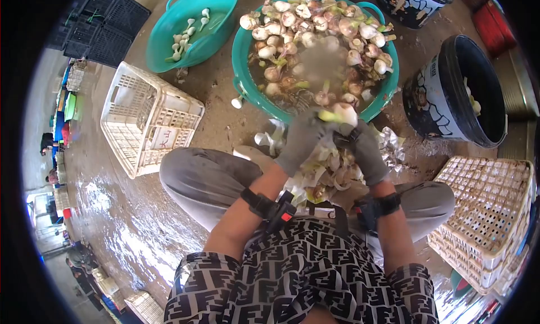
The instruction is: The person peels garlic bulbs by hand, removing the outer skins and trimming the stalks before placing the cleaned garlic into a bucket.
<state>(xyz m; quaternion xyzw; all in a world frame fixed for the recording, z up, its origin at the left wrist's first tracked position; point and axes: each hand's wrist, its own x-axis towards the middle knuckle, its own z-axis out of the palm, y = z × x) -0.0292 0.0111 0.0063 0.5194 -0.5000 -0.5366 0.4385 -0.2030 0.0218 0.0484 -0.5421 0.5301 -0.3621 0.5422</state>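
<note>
My left hand [308, 139], in a grey glove, is closed on a garlic bulb [347, 114] by its green stem, just over the near rim of a green tub [239, 59]. Close against the bulb's underside is my right hand [365, 152], also gloved, its fingers curled round a small dark object [347, 137] whose kind I cannot make out. Many garlic bulbs [320, 23] with stems and skins fill the tub, in murky water. Below my hands, loose peelings [329, 177] are heaped between my legs.
A second green tub [160, 45] at upper left holds several white garlic bulbs. Left stands a tilted cream crate [188, 113]; more stacked crates [486, 203] are at right. A black bucket [444, 96] leans beside the tub, with another bucket [410, 9] behind. The floor [129, 211] is wet.
</note>
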